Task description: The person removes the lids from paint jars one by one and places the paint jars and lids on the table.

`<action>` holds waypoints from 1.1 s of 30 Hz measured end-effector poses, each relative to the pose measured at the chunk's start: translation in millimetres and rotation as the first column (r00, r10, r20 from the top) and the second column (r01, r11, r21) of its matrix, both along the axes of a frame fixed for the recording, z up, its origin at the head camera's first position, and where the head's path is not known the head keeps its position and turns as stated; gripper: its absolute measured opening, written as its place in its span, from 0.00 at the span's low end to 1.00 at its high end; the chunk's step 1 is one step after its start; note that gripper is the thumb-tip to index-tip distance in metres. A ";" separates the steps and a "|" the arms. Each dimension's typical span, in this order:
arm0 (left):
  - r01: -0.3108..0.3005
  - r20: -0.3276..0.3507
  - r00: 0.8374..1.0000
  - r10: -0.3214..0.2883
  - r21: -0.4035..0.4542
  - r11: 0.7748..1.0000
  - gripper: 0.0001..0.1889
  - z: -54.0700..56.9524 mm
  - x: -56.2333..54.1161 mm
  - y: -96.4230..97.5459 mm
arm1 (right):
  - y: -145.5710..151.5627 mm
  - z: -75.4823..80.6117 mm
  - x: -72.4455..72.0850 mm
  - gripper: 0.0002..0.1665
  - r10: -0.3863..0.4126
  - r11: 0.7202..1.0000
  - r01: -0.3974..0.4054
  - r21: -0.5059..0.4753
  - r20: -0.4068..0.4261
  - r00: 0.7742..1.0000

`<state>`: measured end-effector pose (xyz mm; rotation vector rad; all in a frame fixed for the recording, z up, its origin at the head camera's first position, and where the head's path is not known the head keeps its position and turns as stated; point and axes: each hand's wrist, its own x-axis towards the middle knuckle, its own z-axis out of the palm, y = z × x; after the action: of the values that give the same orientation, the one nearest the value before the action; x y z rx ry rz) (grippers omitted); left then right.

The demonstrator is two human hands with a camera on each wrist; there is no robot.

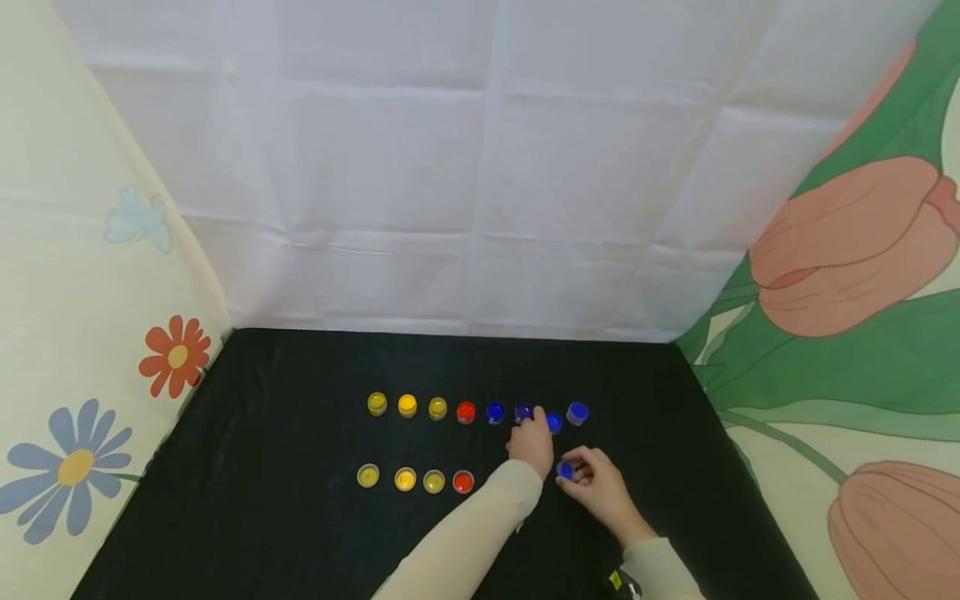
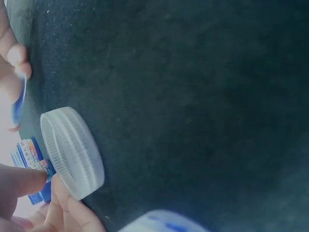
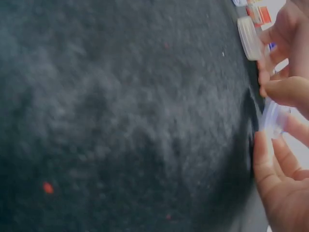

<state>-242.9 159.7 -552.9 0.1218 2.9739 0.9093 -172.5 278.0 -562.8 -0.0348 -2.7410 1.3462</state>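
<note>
My left hand [image 1: 532, 443] reaches into the back row of small paint jars. In the left wrist view, its thumb and fingers pinch a blue paint jar [image 2: 30, 153] with a printed label, and a translucent ribbed lid [image 2: 75, 152] stands close at the fingertips. My right hand [image 1: 600, 492], nearer the front, holds a blue-tinted jar lid [image 1: 566, 471] between thumb and fingers. The right wrist view shows that clear lid [image 3: 273, 118] pinched on edge above the dark cloth. Behind the hands are a blue jar [image 1: 553, 423] and another blue jar [image 1: 577, 412].
Left of my hands, the back row continues with a red jar [image 1: 466, 412] and several yellow ones. In front lie a red-tinted lid [image 1: 462, 482] and several yellow-tinted lids [image 1: 405, 479]. Black cloth [image 1: 285, 467] covers the table; a white sheet [image 1: 375, 167] hangs behind.
</note>
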 end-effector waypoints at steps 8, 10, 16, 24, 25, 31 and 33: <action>0.011 0.067 0.998 -0.006 -0.069 0.998 0.14 1.1 -4.5 2.4 | -12.4 0.0 2.9 0.18 0.084 0.990 -0.083 0.116 -0.008 0.996; 0.008 0.078 0.997 -0.001 -0.085 0.996 0.13 0.3 -6.3 2.6 | -14.7 -0.3 2.9 0.18 0.099 0.988 -0.096 0.123 -0.019 0.995; 0.000 0.072 0.997 0.008 -0.118 0.993 0.11 -1.7 -10.8 2.9 | -20.1 -1.2 1.8 0.20 0.120 0.979 -0.112 0.168 -0.042 0.992; 0.025 0.035 0.999 -0.021 -0.126 0.992 0.09 2.0 -7.6 -3.3 | -20.7 0.2 3.2 0.20 0.112 0.980 -0.110 0.167 -0.003 0.994; 0.030 0.024 0.999 -0.027 -0.129 0.991 0.08 2.9 -6.8 -4.2 | -20.4 0.6 3.5 0.20 0.111 0.980 -0.110 0.164 0.001 0.994; 0.095 -0.105 0.988 -0.111 -0.148 0.984 0.08 4.2 -0.8 -11.6 | -15.5 3.7 6.4 0.21 0.100 0.985 -0.100 0.139 0.011 0.995; 0.132 -0.133 0.979 -0.152 -0.145 0.981 0.09 2.1 -0.3 -14.0 | -11.8 4.8 7.1 0.22 0.096 0.986 -0.097 0.133 0.015 0.995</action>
<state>-243.2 145.7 -550.9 0.4080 3.0968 0.7086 -165.4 266.2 -557.9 0.1028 -2.8674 1.1822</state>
